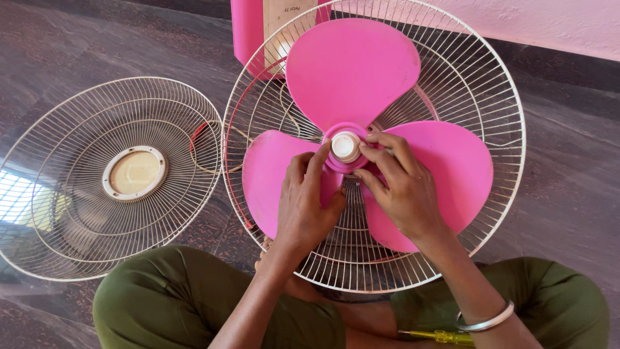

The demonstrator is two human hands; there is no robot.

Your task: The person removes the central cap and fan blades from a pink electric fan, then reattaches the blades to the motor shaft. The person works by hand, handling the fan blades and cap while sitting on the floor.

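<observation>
Both hands meet at the white hub cap (346,146) in the middle of the pink fan blade (361,97), which sits in the rear wire guard (491,84) on the floor. The left hand (307,207) steadies the blade with fingers curled, and the right hand (403,184) pinches the cap. If the blade turns along with the cap, the grip could slip and knuckles scrape the wires; the loose front guard (84,213) lies just beside.

Matt pink plastic blade (352,64); painted wire guard (478,77).
</observation>
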